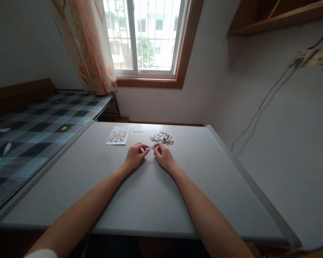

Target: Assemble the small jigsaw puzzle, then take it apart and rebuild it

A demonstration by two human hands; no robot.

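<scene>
My left hand (136, 154) and my right hand (163, 154) meet near the middle of the table, fingertips pinched. Between them are small light-blue jigsaw puzzle pieces (150, 147), partly hidden by the fingers; I cannot tell how many there are. Just beyond my right hand lies a pile of loose puzzle pieces (162, 137) in mixed colours. A short joined strip of puzzle pieces (137, 131) rests farther back, left of the pile. Beyond my left hand, a colourful printed picture sheet (118, 135) lies flat.
The pale table (140, 200) has raised edges at its left and right sides. A bed with a checked cover (78, 104) stands along the left. Behind are a curtain (88, 46) and a barred window (156, 36). A cable (258, 111) hangs down the right wall.
</scene>
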